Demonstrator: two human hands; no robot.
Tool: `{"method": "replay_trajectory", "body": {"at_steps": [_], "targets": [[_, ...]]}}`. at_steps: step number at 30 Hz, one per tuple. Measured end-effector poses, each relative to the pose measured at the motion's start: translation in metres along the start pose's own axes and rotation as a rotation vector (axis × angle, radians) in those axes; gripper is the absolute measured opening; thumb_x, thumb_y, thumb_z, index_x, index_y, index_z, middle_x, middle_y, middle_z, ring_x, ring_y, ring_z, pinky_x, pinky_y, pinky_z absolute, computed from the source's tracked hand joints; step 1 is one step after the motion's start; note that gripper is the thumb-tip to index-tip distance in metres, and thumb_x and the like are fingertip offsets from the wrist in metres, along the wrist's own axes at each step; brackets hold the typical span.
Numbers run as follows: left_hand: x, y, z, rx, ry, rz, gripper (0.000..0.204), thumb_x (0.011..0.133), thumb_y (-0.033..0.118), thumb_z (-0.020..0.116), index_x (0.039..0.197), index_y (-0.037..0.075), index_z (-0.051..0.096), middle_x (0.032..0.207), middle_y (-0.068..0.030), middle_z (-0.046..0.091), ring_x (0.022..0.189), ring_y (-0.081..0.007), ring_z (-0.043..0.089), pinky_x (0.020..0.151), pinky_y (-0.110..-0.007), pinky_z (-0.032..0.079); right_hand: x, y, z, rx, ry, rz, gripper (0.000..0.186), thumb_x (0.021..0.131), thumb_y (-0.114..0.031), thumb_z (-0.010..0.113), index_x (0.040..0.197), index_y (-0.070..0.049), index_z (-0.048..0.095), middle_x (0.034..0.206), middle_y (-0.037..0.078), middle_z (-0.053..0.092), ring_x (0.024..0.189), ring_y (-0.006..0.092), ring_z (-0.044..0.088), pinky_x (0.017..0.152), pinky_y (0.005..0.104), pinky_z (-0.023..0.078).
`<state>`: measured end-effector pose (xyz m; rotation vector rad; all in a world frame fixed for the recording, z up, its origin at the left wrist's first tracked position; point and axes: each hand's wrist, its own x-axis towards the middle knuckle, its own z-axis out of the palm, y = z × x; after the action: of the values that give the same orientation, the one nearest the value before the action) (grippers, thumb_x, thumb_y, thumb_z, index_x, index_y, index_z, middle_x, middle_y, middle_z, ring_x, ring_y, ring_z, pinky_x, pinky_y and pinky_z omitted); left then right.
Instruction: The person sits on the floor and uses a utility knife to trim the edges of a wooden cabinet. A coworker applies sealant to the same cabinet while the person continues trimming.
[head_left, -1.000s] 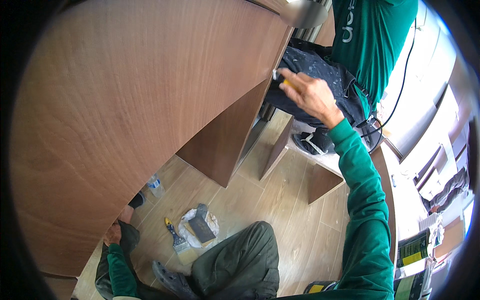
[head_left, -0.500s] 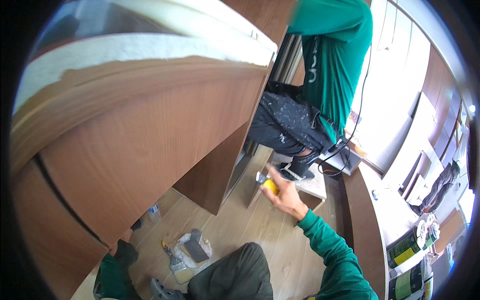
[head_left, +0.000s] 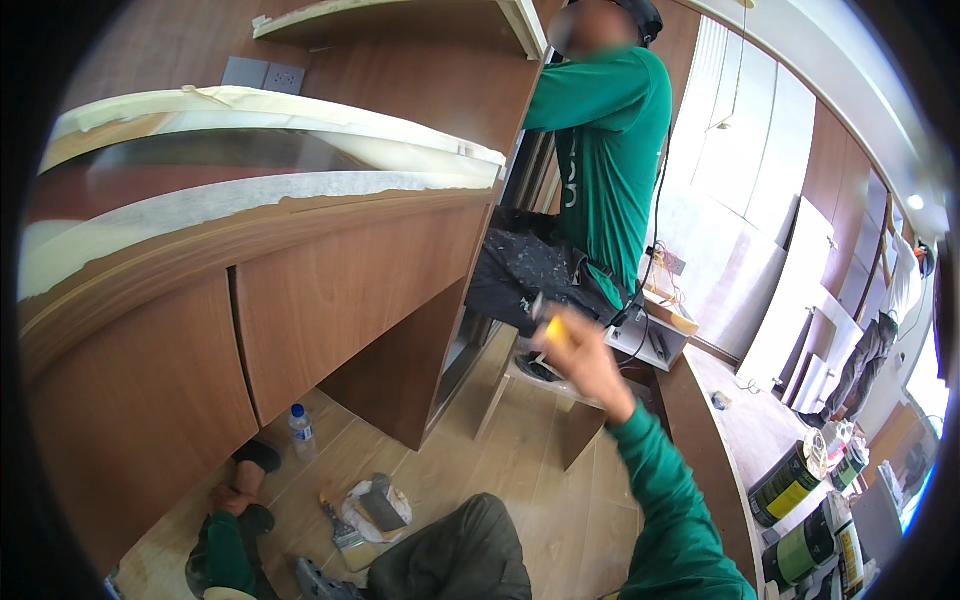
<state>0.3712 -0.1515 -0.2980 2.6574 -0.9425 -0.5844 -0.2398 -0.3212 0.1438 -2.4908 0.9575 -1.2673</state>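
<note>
My right hand (head_left: pixel 590 362), smeared by motion, is raised in front of me and closed on a small yellow-handled scraper (head_left: pixel 556 331). Its greyish blade points up and away from the fingers. My right arm, in a green sleeve, comes in from the lower right. Beyond the hand, a co-worker in a green shirt (head_left: pixel 610 170) and paint-spattered dark trousers sits on a low wooden bench (head_left: pixel 532 374), reaching toward the cabinet. My left hand is out of view. A wooden cabinet (head_left: pixel 350 320) with a masked top edge stands to the left.
A paintbrush (head_left: pixel 345 525) and a grey flat tool (head_left: pixel 380 505) on a white cloth lie on the floor near my knee (head_left: pixel 455 555). A water bottle (head_left: pixel 301 430) stands by the cabinet. Another person's hand (head_left: pixel 232 498) shows at lower left. Paint cans (head_left: pixel 785 485) stand at right.
My view has shifted, bringing in more of the cabinet top and the co-worker. My right hand has moved slightly up and right with the scraper, and its stretched index finger is now blurred.
</note>
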Motion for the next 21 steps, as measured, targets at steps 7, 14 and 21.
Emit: {"method": "replay_trajectory", "body": {"at_steps": [7, 14, 21], "targets": [[-0.001, 0.008, -0.021, 0.121, -0.095, -0.05, 0.118, 0.061, 0.067, 0.084, 0.15, -0.002, 0.049, 0.155, -0.0227, 0.051, 0.14, -0.0363, 0.053, 0.117, -0.043, 0.043, -0.191, 0.095, 0.145, -0.163, -0.572, 0.537, 0.048, 0.092, -0.037, 0.07, 0.13, -0.007, 0.067, 0.105, 0.027, 0.072, 0.099, 0.0432, 0.07, 0.086, 0.0483, 0.054], [-0.017, -0.016, -0.027, 0.017, -0.133, -0.075, 0.104, 0.066, 0.069, 0.08, 0.147, 0.005, 0.058, 0.157, -0.0198, 0.05, 0.143, -0.0352, 0.051, 0.117, -0.044, 0.043, -0.299, 0.151, 0.213, -0.223, -0.47, 0.708, 0.051, 0.098, -0.033, 0.061, 0.141, -0.007, 0.057, 0.122, 0.029, 0.068, 0.114, 0.0474, 0.065, 0.099, 0.0523, 0.051], [-0.062, 0.027, -0.035, 0.016, -0.04, -0.188, 0.094, 0.076, 0.069, 0.077, 0.143, 0.005, 0.061, 0.154, -0.016, 0.054, 0.142, -0.0352, 0.052, 0.116, -0.047, 0.044, -0.312, 0.143, 0.217, -0.357, -0.389, 0.769, 0.048, 0.094, -0.033, 0.066, 0.133, -0.006, 0.057, 0.129, 0.025, 0.064, 0.112, 0.0467, 0.066, 0.094, 0.0544, 0.053]]}}
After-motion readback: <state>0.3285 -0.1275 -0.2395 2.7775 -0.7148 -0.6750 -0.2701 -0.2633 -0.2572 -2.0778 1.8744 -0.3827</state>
